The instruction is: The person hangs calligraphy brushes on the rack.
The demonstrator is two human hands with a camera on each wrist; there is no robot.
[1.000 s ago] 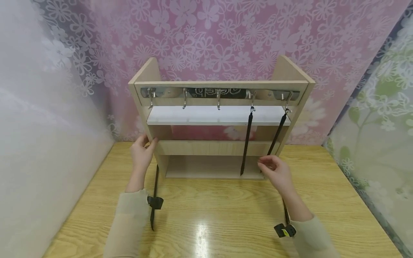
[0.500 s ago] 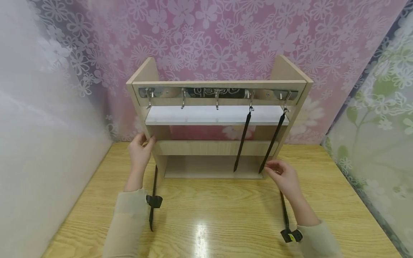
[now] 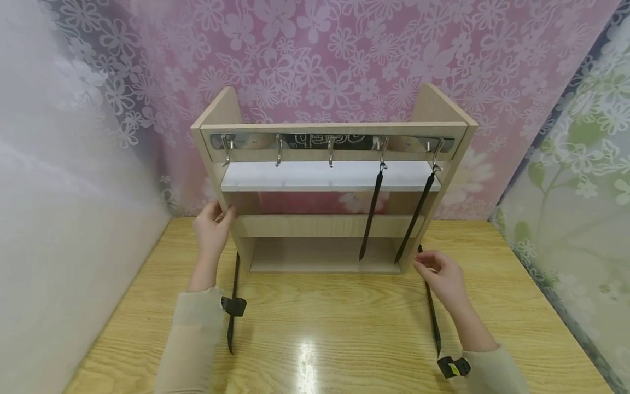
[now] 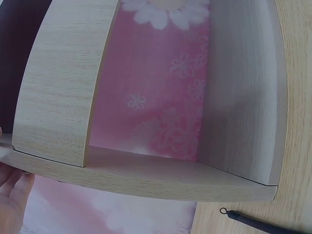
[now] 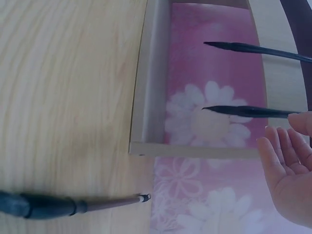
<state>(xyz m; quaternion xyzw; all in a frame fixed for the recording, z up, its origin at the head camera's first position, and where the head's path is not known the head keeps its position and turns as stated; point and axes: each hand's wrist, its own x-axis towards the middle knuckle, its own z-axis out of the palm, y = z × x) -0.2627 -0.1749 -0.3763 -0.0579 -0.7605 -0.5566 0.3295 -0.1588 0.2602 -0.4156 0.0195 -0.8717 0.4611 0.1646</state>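
A pale wooden shelf rack (image 3: 330, 225) stands on the table with a row of metal hooks across its front. Two dark calligraphy brushes hang tip-down from the two rightmost hooks: an inner brush (image 3: 371, 216) and an outer brush (image 3: 417, 213). My left hand (image 3: 210, 234) holds the rack's left side panel, thumb at the front edge. Just right of the rack's lower corner is my right hand (image 3: 445, 280), fingers loosely curved and holding nothing, apart from the outer brush's tip. Beside it, another brush (image 5: 53, 207) with a hanging loop lies on the table.
One more brush (image 3: 234, 306) lies left of the rack, partly behind the left wrist's black camera (image 3: 233, 306). Three hooks on the left, such as the leftmost hook (image 3: 226, 150), carry nothing. Flowered cloth (image 3: 315, 65) covers the back, and walls rise on both sides of the table (image 3: 305, 328).
My right hand has drawn away from the outer brush, rightward and slightly down. Both hanging brushes have swung a little. The left hand keeps its hold on the rack.
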